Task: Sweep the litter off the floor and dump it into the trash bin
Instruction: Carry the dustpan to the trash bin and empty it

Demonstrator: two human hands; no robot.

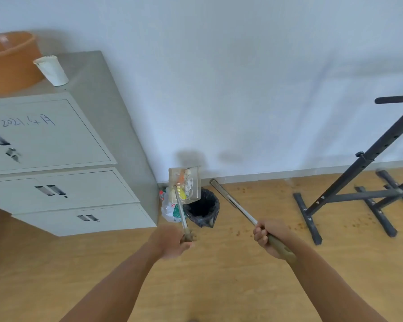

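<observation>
The dustpan (184, 185) is lifted and tipped over the trash bin (203, 209), its tray facing the camera with crumpled white paper and an orange-and-yellow scrap — the litter (187, 184) — lying in it. The bin is lined with a black bag and stands on the wooden floor (219, 275) near the wall, just beside the grey cabinet (63, 163). The left hand (172, 240) is closed in a fist around the end of the dustpan's long metal handle. The right hand (269, 237) is wrapped tight around the broom handle (235, 205), which slants away toward the skirting board; the broom's head cannot be made out. Between bin and cabinet sits a white plastic bag (170, 209) with green print, too blurred to read. Small brown crumbs (300, 226) dot the floor to the right, around the feet of a black metal stand (349, 194). The cabinet's upper door bears handwriting — "2021.4月". On top stand a white paper cup (52, 70) and an orange basin (9, 61).
</observation>
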